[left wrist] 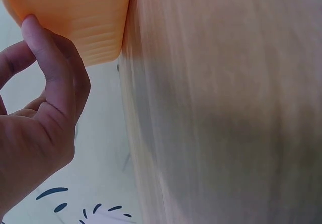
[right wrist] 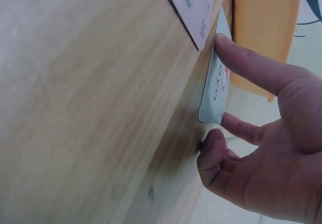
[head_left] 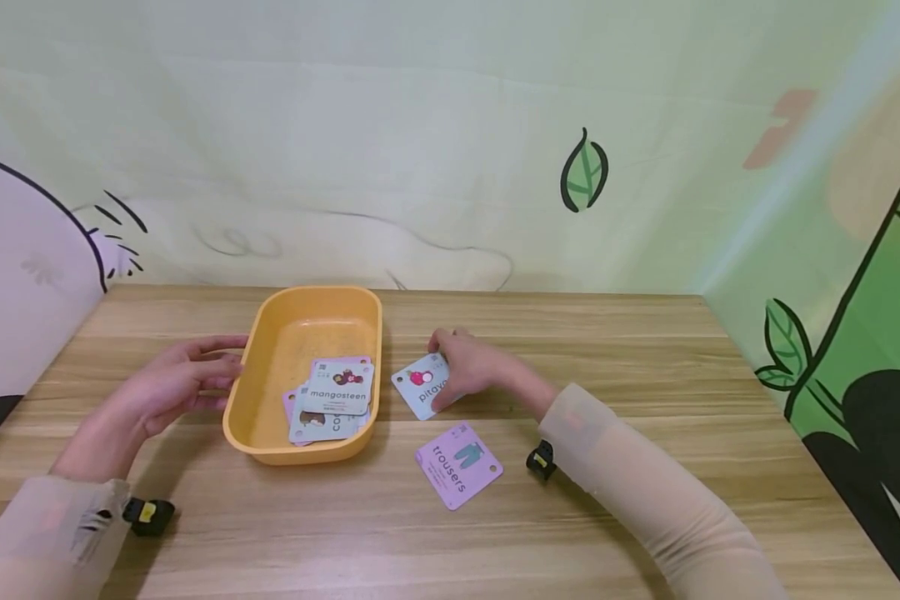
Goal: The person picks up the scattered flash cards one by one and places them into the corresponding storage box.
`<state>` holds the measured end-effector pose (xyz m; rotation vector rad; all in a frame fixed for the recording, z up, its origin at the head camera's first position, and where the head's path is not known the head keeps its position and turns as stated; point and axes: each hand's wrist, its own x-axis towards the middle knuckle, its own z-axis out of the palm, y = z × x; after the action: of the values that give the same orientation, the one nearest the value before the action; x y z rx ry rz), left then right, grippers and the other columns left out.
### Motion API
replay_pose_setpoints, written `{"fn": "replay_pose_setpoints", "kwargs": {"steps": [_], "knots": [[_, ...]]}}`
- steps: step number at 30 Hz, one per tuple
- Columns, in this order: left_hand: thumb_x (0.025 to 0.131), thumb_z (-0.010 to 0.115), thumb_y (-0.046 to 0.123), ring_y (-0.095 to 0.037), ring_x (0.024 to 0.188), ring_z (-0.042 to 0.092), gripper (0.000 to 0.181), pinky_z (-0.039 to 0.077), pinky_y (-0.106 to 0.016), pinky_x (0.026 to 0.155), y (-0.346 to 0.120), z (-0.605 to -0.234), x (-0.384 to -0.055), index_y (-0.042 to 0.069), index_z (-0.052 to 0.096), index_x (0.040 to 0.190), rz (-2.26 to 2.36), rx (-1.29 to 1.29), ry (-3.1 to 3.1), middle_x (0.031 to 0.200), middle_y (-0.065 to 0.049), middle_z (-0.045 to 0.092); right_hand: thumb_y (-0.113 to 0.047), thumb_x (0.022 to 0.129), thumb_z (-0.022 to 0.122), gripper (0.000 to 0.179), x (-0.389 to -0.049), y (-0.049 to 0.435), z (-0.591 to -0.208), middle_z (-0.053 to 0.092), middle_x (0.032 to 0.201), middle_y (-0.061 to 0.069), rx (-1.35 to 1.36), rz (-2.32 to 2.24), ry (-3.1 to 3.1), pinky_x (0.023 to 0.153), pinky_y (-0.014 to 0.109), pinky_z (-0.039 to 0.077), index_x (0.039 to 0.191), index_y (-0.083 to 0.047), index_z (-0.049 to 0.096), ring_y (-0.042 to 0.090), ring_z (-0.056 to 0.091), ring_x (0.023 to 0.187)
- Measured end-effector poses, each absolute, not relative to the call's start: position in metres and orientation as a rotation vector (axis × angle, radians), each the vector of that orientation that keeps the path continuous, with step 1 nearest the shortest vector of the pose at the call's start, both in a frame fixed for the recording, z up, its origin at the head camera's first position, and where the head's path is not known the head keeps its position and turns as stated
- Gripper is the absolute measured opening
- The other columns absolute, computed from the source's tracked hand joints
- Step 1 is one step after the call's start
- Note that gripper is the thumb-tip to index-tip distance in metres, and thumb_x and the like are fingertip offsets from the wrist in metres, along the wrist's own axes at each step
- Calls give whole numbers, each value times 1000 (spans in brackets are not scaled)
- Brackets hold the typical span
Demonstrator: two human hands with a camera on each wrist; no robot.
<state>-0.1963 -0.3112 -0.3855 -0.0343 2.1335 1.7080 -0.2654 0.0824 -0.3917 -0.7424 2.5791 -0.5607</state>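
My right hand grips a pale blue "pitayo"-like lettered card with a red fruit picture, thumb on one edge and a finger at the opposite edge. In the right wrist view the card lies between thumb and index finger, the other fingers curled beneath. A yellow-orange plastic tray stands to its left. Against the tray's left side rest the loosely bent fingers of my left hand; the left wrist view has a fingertip touching near the rim. Inside the tray, a "mangosteen" card tops several overlapping blue and purple cards.
A purple "trousers" card lies on the wooden table, nearer than the fruit card. Behind the table hangs a pale green printed backdrop. Each wrist wears a small black device, such as the right one.
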Motion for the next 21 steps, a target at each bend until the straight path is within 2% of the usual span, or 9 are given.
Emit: {"fn": "replay_pose_setpoints", "kwargs": {"steps": [8, 15, 21], "knots": [[107, 55, 16, -16, 91, 67, 68, 60, -35, 82, -310, -385, -195, -7, 18, 159, 1696, -44, 2142, 109, -2, 67, -13, 71, 95, 72, -267, 83, -393, 53, 112, 10, -730, -688, 2593, 89, 33, 49, 127, -5, 50, 23, 53, 103], [107, 56, 17, -17, 93, 67, 69, 60, -36, 83, -311, -385, -196, -6, 18, 159, 1689, -55, 2142, 112, -3, 66, 1, 72, 89, 63, -270, 85, -394, 59, 99, 10, -722, -890, 2531, 76, 30, 51, 120, -4, 49, 23, 57, 90], [107, 56, 18, -17, 93, 67, 69, 60, -35, 83, -311, -386, -196, -6, 18, 160, 1688, -59, 2140, 112, -2, 67, 5, 77, 83, 57, -270, 88, -394, 62, 97, 11, -685, -954, 2498, 70, 29, 52, 120, -8, 48, 23, 60, 86]]}}
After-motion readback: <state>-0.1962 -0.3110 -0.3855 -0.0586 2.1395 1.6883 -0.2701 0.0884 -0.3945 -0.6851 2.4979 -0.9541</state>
